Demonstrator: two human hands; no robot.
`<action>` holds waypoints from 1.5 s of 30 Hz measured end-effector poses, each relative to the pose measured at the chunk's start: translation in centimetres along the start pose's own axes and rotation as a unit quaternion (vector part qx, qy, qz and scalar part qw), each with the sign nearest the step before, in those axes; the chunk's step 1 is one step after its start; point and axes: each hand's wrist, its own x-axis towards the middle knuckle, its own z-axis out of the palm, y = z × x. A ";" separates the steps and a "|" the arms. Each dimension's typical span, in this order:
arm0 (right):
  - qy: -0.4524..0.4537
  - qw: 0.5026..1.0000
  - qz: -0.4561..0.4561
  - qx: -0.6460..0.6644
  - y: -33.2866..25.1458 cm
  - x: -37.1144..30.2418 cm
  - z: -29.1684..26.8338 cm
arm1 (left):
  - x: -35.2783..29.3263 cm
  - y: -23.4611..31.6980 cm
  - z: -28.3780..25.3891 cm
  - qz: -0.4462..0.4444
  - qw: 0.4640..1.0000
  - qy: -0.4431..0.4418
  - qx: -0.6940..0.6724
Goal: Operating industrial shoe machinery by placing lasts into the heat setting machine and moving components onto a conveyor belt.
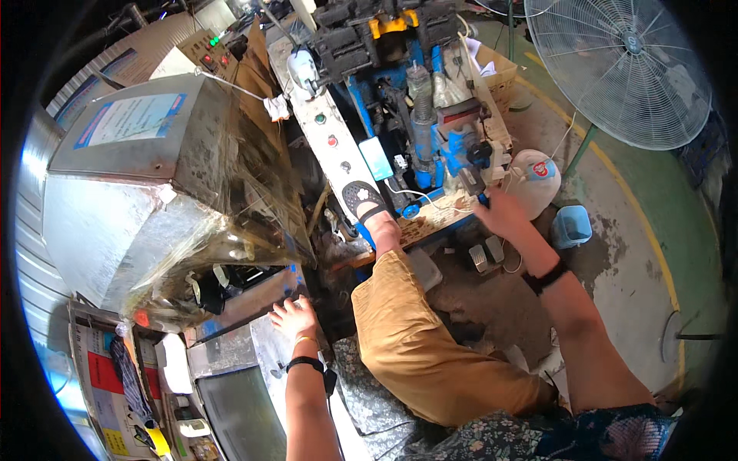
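My right hand [505, 214] reaches to the near right corner of a blue machine [461, 146]. Its fingers are closed on a small black handle [483, 199] at the machine's front, and part of the grip is hidden. My left hand [294, 317] lies with fingers spread at the edge of a grey metal surface [269, 346], holding nothing. Between the two arms, my leg in tan trousers [407, 338] is raised. The foot, in a black perforated shoe [358, 194], rests on a long white panel with buttons [332, 141]. Beside the shoe, a phone [375, 159] with a lit screen leans on the machine.
A large standing fan [630, 46] is at the far right. Below it stand a white bucket [536, 184] and a light blue bin [571, 227]. Grey foot pedals [486, 254] lie on the floor. A big metal hood [115, 184] with torn plastic sheeting fills the left.
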 end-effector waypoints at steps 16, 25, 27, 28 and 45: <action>-0.142 0.964 0.222 0.017 0.5 2.5 4.1 | -0.8 -0.1 -2.5 -0.022 0.998 -0.052 -0.002; -0.059 0.989 0.089 -0.101 2.1 2.6 5.5 | -0.7 0.4 -2.9 -0.009 0.996 -0.080 -0.029; -0.083 0.987 0.124 -0.055 2.3 3.0 5.5 | -0.6 0.2 -2.6 -0.002 0.998 -0.058 -0.037; -0.093 0.985 0.131 -0.059 1.9 3.0 5.2 | -0.6 0.0 -2.4 0.001 0.998 -0.054 -0.037; -0.117 0.968 0.208 -0.073 1.3 3.2 5.5 | -0.5 -0.1 -3.0 -0.007 0.998 -0.058 -0.006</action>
